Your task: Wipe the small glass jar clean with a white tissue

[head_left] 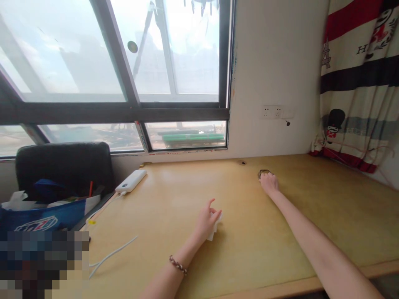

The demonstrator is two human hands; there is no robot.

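My left hand (208, 220) is over the middle of the wooden table, with its index finger and thumb stretched out. Its other fingers curl round a crumpled white tissue (213, 233), part of which hangs out below the palm. A braided bracelet (178, 265) circles that wrist. Farther off to the right, my right hand (269, 182) reaches across the table with its fingers closed on the near side of a small dark-rimmed object (264, 171). The hand covers much of this object, and I cannot make out its kind.
A white power bank (132, 181) with a cable lies at the table's (243, 265) far left edge. Another white cable (116, 250) lies nearer. On the left stands a black chair (64, 166) with a blue bag (46, 216). Behind are a window, wall sockets (272, 111) and a curtain (352, 83).
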